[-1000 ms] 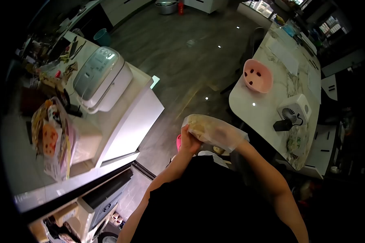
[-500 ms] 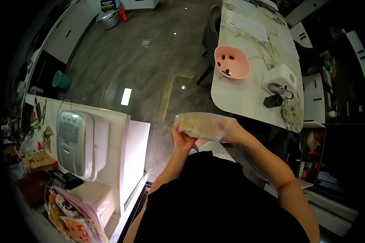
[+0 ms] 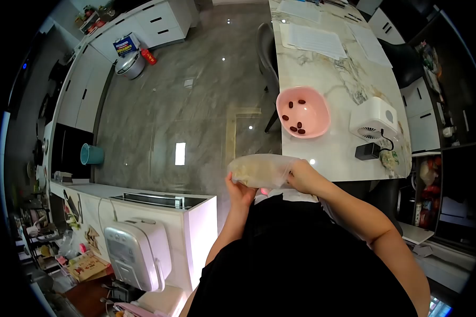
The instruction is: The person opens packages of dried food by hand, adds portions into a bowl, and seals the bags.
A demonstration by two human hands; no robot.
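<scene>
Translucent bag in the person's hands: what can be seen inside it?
Inside the bag, a pale yellowish mass shows through, toward the left hand. It looks too cloudy to identify, and its underside is hidden.

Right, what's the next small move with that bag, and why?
I'd probably have the right hand raise its end of the translucent bag slightly: the pale contents sit toward the other end, where the left hand holds the bag, so that tilt should help keep them there.
</scene>
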